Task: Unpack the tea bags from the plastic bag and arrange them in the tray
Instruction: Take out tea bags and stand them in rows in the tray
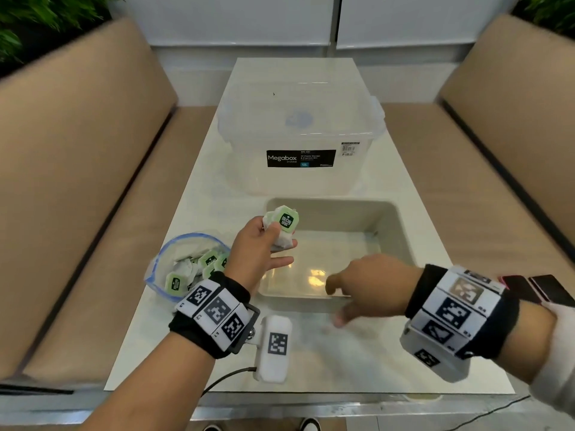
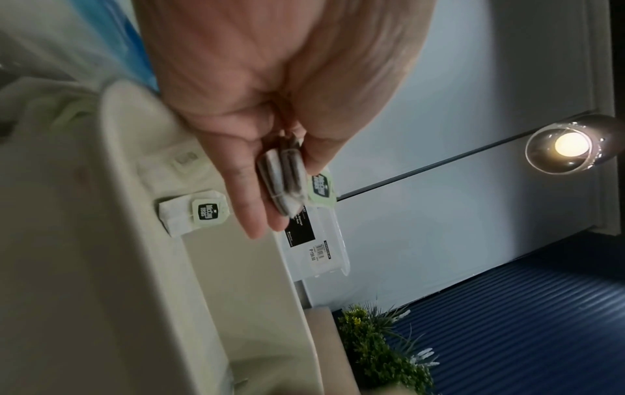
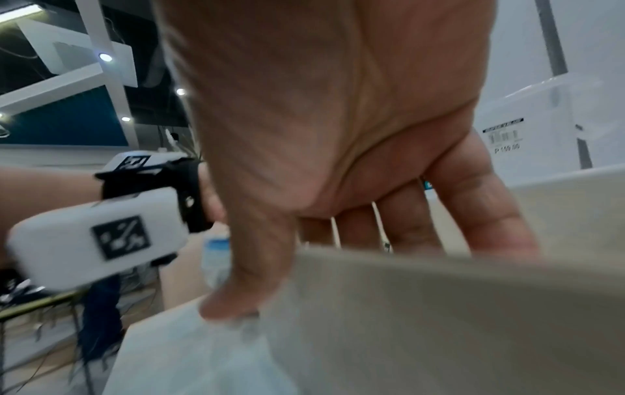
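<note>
Tea bags [image 1: 281, 227] with green tags sit pinched between the thumb and fingers of the left hand [image 1: 259, 250], held above the tray's left rim; the left wrist view shows two or three pressed together, though the exact count is unclear. One more tea bag [image 2: 192, 213] lies inside the tray [image 1: 401, 225], visible only from the left wrist. Others fill the plastic bag [image 1: 186, 265], which lies open near the table's left edge, just beside the tray. The right hand [image 1: 370, 287] grips the tray's near wall, thumb outside, fingers inside. A clear storage box [image 1: 298, 141] stands just behind the tray, towards the far edge of the table [image 1: 326, 362]. Two dark phones [image 1: 541, 290] lie by the right edge.
</note>
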A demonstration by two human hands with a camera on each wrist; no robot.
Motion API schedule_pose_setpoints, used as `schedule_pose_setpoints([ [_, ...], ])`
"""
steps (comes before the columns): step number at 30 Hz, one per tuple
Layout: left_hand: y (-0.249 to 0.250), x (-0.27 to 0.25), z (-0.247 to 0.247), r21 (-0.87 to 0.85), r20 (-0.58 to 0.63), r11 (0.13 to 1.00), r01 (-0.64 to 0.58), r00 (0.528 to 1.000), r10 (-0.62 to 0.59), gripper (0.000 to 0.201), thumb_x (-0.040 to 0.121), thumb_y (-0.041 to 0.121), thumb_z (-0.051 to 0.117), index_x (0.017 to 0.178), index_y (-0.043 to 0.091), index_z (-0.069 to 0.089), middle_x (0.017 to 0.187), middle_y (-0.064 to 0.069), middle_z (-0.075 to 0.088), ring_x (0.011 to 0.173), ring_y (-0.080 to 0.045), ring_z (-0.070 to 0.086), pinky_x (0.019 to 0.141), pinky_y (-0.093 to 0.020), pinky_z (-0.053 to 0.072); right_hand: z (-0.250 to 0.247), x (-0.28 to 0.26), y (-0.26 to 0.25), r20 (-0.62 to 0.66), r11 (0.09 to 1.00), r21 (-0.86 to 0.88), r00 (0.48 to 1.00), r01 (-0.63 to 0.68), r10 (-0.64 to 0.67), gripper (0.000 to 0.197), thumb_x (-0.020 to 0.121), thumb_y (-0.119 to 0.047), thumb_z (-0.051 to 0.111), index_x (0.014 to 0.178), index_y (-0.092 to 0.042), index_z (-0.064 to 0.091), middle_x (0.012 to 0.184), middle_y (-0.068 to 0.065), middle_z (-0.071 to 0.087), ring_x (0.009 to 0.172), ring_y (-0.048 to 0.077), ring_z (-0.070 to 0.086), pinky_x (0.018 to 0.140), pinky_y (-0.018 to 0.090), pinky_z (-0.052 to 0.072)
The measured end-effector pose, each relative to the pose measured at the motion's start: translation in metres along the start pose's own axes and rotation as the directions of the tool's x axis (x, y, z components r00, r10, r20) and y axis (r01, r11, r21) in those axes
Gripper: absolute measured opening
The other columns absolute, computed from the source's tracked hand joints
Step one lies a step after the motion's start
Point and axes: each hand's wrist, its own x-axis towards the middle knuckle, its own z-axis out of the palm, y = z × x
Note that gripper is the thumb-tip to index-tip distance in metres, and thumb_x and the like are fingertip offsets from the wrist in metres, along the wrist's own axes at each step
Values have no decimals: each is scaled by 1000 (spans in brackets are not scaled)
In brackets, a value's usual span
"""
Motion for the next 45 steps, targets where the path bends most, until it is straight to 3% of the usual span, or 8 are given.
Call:
schedule_pose_setpoints([
  [2,1,1,3,-9,-2,1000,-15,1000,15,13,98,19,44,105,12,53,108,-12,64,86,-17,69,63,-30,60,-17,6,7,-160,992,104,983,-69,85,51,85,-67,43,111,-25,58,102,-1,66,94,22,61,75,31,45],
  [5,1,0,7,-1,-19,999,-47,999,47,16,96,18,49,109,10,53,105,-12,64,86,-17,69,66,-32,59,-41,20,16,-454,927,366,854,-80,253,42,87,-59,50,102,-20,53,88,-2,61,84,20,59,68,30,42],
  [8,1,-1,10,0,-31,997,-71,997,71,16,93,16,54,108,10,54,106,-14,64,91,-22,66,68,-34,60,-52,34,15,-502,781,620,802,72,325,31,80,-38,70,97,-19,53,83,-5,63,71,15,60,68,29,46],
  [13,3,-3,8,31,-35,994,-106,994,107,9,92,16,56,99,12,55,96,-9,63,83,-18,64,69,-35,60,-55,46,13,-490,624,761,787,176,375,10,79,-11,73,81,-12,63,63,-6,61,59,18,66,65,34,55],
  [20,0,-6,-12,35,-185,993,-117,975,121,18,98,19,41,88,18,56,91,-3,69,79,-15,67,70,-34,54,-73,63,28,-529,761,638,786,118,321,7,79,-8,71,85,-12,69,71,-2,65,62,17,64,71,28,52],
  [23,-6,-10,-10,29,-180,993,-111,977,114,19,98,17,41,85,18,55,87,-1,69,81,-17,66,71,-31,53,-74,85,26,-480,885,466,839,-5,258,6,79,-15,72,84,-18,71,81,-3,67,64,11,54,70,28,50],
  [27,-11,-10,-10,-41,-186,996,-74,980,65,17,98,17,41,87,17,54,87,-3,69,82,-18,67,68,-29,53,-68,117,16,-405,958,273,893,-88,197,9,81,-15,66,86,-22,70,89,-1,68,80,19,59,65,26,39],
  [45,-12,-6,-14,-33,-176,998,-44,984,38,17,98,19,42,89,20,57,86,-2,69,83,-20,68,77,-37,55,-53,155,6,-383,984,51,906,-173,179,19,90,-20,55,104,-16,66,101,6,66,88,26,62,68,28,41],
])
